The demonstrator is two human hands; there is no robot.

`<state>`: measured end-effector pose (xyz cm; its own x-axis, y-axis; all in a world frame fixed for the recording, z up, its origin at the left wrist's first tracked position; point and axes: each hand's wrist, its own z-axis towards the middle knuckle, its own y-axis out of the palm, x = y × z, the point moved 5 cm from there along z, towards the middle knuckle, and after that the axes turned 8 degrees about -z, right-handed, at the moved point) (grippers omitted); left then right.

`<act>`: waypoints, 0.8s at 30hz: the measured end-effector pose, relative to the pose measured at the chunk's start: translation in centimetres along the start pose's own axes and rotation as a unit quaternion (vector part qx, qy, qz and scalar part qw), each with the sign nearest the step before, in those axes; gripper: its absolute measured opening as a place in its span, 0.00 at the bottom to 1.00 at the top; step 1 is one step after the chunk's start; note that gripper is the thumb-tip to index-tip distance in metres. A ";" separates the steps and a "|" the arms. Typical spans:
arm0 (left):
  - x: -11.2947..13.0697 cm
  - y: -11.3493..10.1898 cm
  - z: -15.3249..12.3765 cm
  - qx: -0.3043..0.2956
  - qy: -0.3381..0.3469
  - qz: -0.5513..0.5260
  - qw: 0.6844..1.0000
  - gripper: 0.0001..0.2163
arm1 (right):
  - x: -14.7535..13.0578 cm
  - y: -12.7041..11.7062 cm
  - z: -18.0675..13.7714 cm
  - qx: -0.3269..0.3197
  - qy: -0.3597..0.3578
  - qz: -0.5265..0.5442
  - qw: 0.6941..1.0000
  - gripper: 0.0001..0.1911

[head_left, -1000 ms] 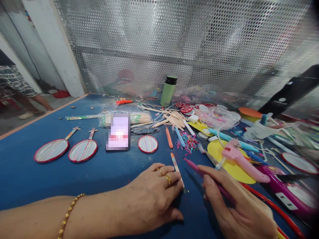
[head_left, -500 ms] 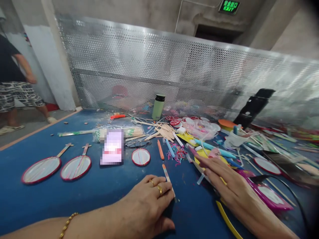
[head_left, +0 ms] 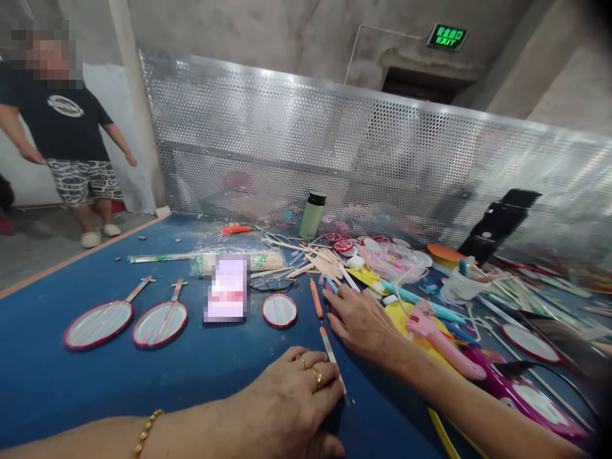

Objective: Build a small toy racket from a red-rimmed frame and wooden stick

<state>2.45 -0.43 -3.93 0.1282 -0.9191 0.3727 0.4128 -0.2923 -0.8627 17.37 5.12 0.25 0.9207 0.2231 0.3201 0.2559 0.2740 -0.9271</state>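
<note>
My left hand (head_left: 299,392) rests low on the blue table, fingers bent over a wooden craft stick (head_left: 326,341) with coloured bands. The stick's upper end pokes out past the fingertips. Farther up, my right hand (head_left: 366,319) is palm down with its fingers apart, over the small heap of cut coloured threads and beside a light blue marker (head_left: 331,284). The hand hides most of that heap. An orange marker (head_left: 316,298) lies just left of it. A round white disc with a red rim (head_left: 280,310) is nearby.
Two red-rimmed discs with stick handles (head_left: 160,324) lie left of a phone (head_left: 225,293). Behind are loose craft sticks (head_left: 322,262), glasses (head_left: 275,284) and a green bottle (head_left: 312,217). A pink glue gun (head_left: 425,328) lies right. Another person (head_left: 79,127) stands beyond the table.
My right hand has moved left and forward from the right-hand clutter to the thread heap. My left hand stays on the craft stick. The other person has come further into view.
</note>
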 end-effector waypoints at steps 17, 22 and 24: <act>0.1 -0.2 0.1 -0.015 -0.005 0.007 1.000 0.27 | 9.2 3.6 5.9 -0.044 0.200 0.065 0.977 0.18; 0.2 -0.3 -0.1 -0.010 -0.010 -0.002 1.000 0.27 | 9.0 -0.4 4.8 0.036 0.193 0.233 0.952 0.17; 0.5 -0.5 -0.2 -0.001 -0.010 -0.009 1.000 0.27 | 8.1 -2.2 2.7 0.049 0.179 0.319 0.929 0.19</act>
<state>2.15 -0.77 -3.34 0.1378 -0.9084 0.3946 0.4128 -0.3095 -0.8566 23.43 8.85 5.40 0.9194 0.0493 -0.3902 -0.3878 0.2795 -0.8784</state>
